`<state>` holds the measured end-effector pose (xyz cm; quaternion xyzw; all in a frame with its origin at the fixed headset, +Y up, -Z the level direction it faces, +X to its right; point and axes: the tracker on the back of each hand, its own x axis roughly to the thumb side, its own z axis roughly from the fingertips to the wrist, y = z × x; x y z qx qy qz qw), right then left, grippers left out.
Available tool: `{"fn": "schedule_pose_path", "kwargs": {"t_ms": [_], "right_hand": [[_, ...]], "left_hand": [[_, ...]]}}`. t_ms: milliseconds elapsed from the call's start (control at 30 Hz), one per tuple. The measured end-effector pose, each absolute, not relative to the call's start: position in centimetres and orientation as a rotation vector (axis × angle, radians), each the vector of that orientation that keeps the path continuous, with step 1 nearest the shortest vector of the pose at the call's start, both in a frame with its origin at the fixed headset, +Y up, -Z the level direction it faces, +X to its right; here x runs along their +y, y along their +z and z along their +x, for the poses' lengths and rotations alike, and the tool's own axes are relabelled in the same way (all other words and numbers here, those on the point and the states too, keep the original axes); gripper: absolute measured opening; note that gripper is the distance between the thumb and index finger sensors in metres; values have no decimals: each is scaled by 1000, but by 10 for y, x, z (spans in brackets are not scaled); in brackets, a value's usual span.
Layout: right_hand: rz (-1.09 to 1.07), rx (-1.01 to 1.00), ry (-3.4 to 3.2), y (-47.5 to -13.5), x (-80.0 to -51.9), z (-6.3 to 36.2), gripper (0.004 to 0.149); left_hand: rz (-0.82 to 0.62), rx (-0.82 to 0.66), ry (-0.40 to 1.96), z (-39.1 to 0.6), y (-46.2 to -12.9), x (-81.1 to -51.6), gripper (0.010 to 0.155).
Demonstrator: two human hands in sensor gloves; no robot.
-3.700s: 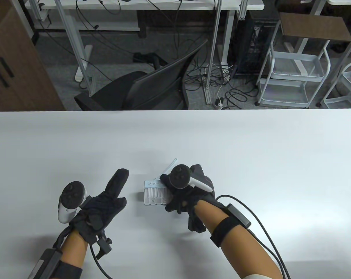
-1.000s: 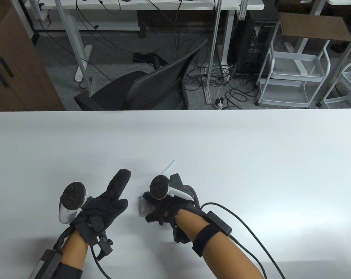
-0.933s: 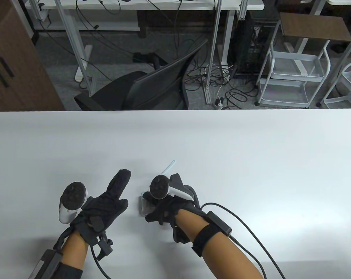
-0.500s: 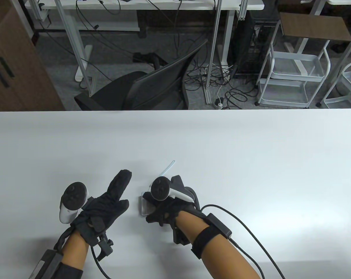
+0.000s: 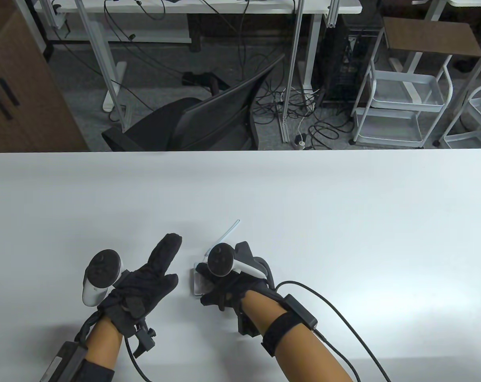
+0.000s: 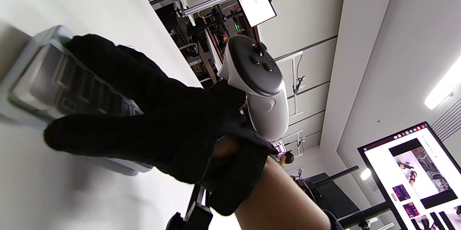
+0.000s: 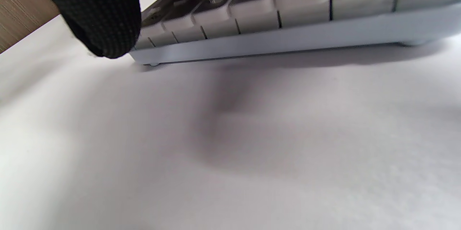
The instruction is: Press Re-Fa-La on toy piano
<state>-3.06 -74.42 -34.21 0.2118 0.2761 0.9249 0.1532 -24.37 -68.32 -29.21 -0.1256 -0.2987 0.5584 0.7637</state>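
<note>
A small white toy piano lies on the white table, mostly hidden under my right hand. In the left wrist view the right hand's fingers lie across the piano's keys, with the thumb along the front edge. In the right wrist view a fingertip sits at the left front corner of the keyboard. Which key is down I cannot tell. My left hand rests flat on the table just left of the piano, fingers stretched out, holding nothing.
A thin clear rod sticks out from the piano's back toward the far side. A black cable trails from my right wrist across the near table. An office chair stands beyond the far edge.
Since 3.7 s ago my right hand has shifted left over the piano, covering the keys. Over the last second both hands have barely moved.
</note>
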Motion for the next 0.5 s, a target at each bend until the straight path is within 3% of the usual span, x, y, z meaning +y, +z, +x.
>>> {"fn": "schedule_pose_path", "kwargs": {"t_ms": [500], "right_hand": [[604,790,2644,-342,-746,-30,82]], "left_hand": [[-273,-649,1213,-243,-292,-683,92]]}}
